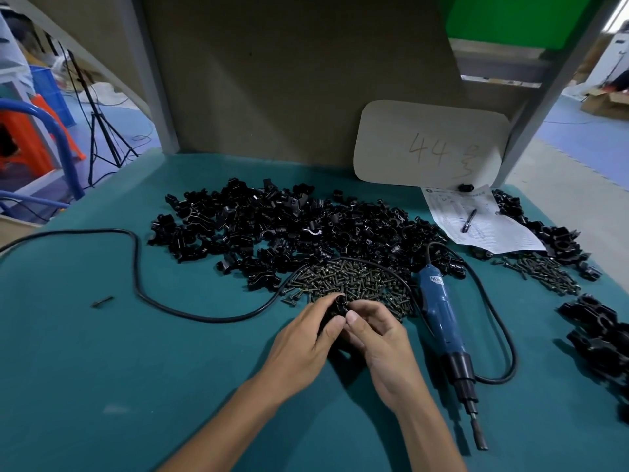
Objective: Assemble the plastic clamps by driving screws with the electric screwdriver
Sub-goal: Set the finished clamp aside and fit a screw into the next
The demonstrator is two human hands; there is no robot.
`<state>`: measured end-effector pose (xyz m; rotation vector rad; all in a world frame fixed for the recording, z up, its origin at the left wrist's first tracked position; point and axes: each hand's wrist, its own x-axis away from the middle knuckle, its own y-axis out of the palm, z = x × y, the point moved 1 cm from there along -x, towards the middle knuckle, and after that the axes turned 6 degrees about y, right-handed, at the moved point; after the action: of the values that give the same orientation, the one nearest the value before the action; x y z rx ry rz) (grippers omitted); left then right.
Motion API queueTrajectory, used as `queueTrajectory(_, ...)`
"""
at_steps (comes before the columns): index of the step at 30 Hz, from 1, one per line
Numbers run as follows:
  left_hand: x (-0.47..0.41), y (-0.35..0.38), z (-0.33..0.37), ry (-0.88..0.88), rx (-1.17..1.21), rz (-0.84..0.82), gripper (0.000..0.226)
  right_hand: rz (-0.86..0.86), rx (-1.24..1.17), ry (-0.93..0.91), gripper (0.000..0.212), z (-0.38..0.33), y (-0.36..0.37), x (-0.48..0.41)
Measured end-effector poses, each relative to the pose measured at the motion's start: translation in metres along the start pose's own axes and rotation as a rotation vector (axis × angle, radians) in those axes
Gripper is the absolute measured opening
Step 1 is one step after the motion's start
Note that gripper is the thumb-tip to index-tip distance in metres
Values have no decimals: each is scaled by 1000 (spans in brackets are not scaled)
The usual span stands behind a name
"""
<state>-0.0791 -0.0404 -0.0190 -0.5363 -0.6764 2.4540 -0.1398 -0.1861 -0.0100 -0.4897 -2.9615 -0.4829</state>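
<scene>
My left hand [306, 338] and my right hand [377, 338] meet at the table's middle, both closed around one black plastic clamp [338, 306]; only its top shows between the fingertips. Just beyond them lies a heap of dark screws [350, 279]. Behind that spreads a wide pile of black clamp parts [289, 226]. The blue electric screwdriver [442, 321] lies on the green table [102, 369] to the right of my right hand, bit pointing toward me, untouched.
The screwdriver's black cord [136, 267] loops across the left of the table. A second screw heap [548, 274] and more black clamps [599, 338] lie at the right. A paper sheet with a pen [476, 219] and a card marked 44 [429, 144] stand at the back right. One loose screw [102, 301] lies at left.
</scene>
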Motion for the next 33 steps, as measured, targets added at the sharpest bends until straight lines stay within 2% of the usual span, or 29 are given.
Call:
queueTrajectory(13, 0, -2, 3, 10, 25, 0, 50, -13, -20, 15, 14, -2, 1, 1)
queueTrajectory(18, 0, -2, 2, -14, 39, -5, 60, -21, -29, 26, 16, -2, 1, 1)
queueTrajectory(25, 1, -1, 4, -19, 48, -5, 63, -12, -48, 37, 17, -4, 2, 2)
queueTrajectory(33, 0, -3, 5, -40, 38, 7, 54, 44, -53, 49, 12, -8, 3, 3)
